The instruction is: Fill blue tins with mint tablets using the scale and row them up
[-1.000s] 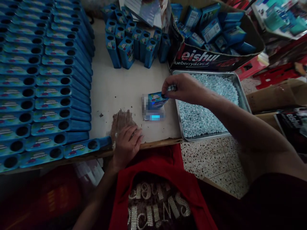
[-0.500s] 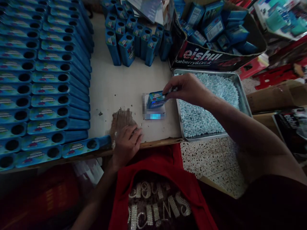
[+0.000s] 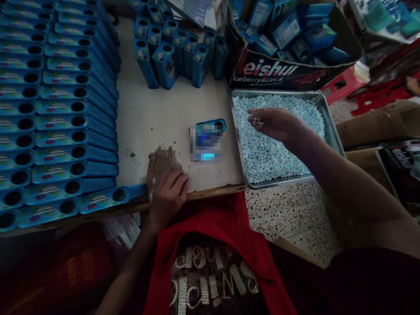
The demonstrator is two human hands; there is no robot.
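Over the metal tray my right hand is held with its fingers drawn together, and a few pale candies show at the fingertips. Beneath it the tray is full of small light-blue candies. To the left, a blue candy box with a round dark hole in its top stands on a small scale, whose display glows blue; that area is partly pixelated. My left hand rests on the table edge by a worn patch, its fingers loosely bent and holding nothing.
Rows of blue boxes with round holes fill the table's left side. Several more blue boxes stand at the back. A black cardboard carton of blue boxes sits behind the tray. The wooden table edge runs along the front.
My right hand has moved right, from the blue box's opening to above the tray of candies. The box stays on the scale, and my left hand rests in the same place.
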